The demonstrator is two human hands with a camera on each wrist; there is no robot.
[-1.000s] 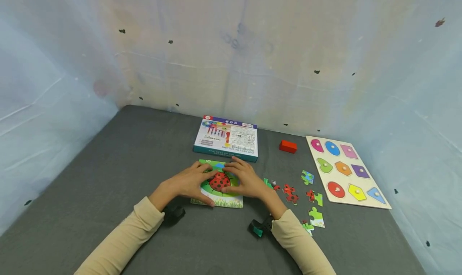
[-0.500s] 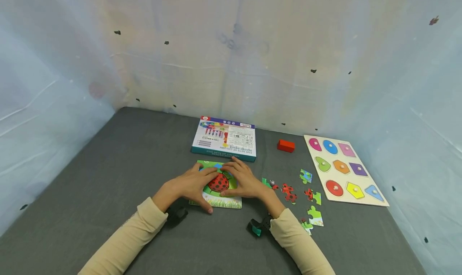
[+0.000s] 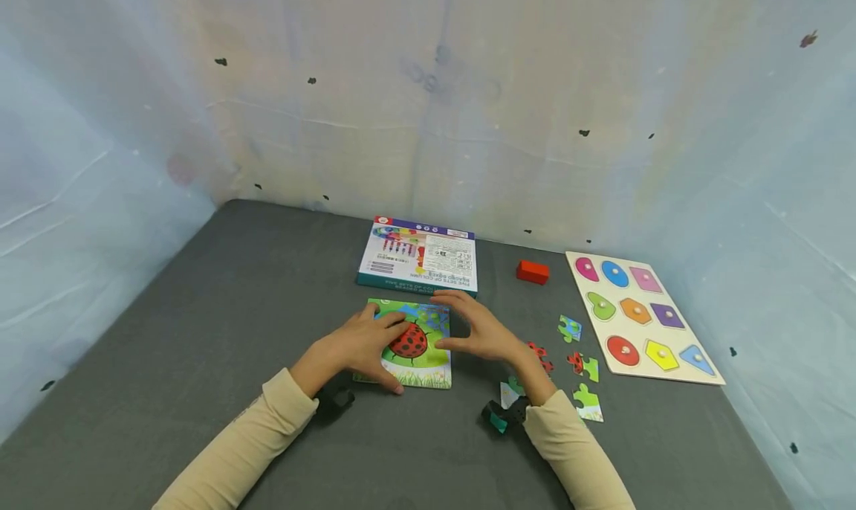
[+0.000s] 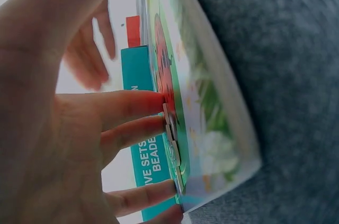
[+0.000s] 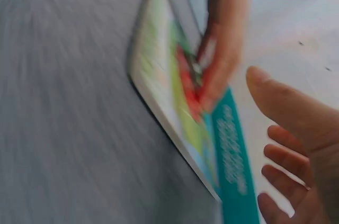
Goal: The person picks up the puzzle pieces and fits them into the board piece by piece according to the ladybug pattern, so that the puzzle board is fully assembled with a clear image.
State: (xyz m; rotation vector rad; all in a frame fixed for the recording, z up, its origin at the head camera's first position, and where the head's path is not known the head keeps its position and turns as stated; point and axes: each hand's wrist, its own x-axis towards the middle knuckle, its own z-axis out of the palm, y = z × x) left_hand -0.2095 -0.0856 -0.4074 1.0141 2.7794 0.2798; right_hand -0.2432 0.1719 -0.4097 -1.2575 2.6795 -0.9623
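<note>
A ladybug puzzle board (image 3: 428,375) with a green, grassy picture lies flat on the table in front of the person. The left hand (image 3: 361,348) rests over its left half, fingers spread; in the left wrist view the fingertips (image 4: 157,98) touch the raised edges of puzzle pieces (image 4: 173,147) on the board. Just past the board's right edge, the right hand (image 3: 487,334) hovers with thumb and fingers apart, holding nothing. The right wrist view shows that hand (image 5: 296,144) beside the board (image 5: 159,91), which is blurred there.
Loose jigsaw pieces (image 3: 587,403) lie to the right, some partly behind the right forearm. Beyond the board is a flat cardboard box (image 3: 417,259). A red block (image 3: 533,272) and a wooden shape board with knobs (image 3: 635,331) stand farther right.
The right hand has lifted away from the ladybug board and moved right, uncovering the board's upper right part. The left hand stays on the board, shifted slightly.
</note>
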